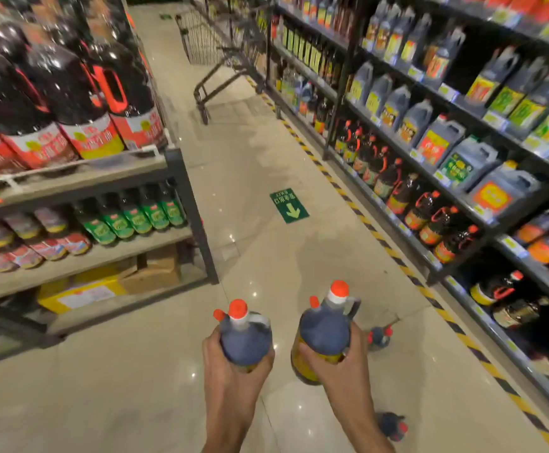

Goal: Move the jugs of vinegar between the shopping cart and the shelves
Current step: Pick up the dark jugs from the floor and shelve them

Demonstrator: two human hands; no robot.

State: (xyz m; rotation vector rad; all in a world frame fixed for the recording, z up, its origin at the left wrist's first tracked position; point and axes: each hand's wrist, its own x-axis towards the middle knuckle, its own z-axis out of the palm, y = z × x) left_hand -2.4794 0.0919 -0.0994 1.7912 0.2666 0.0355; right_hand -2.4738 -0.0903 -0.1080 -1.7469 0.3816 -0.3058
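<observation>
My left hand [230, 364] grips a dark vinegar jug [245, 338] with an orange cap, held upright over the aisle floor. My right hand [338, 361] grips a second, slightly larger dark jug [323, 335] with an orange cap and yellow label. Two more small dark jugs stand on the floor to the right, one [379, 336] just beyond my right hand and one [392, 426] beside my right forearm. The black wire shopping cart [211, 44] stands far up the aisle beside the right-hand shelves.
Shelves of dark bottles and grey jugs [446, 148] line the right side behind a yellow-black floor stripe [394, 253]. A shelf unit [80, 178] with large red-labelled bottles stands at the left. A green arrow sign [289, 206] lies on the tiled floor.
</observation>
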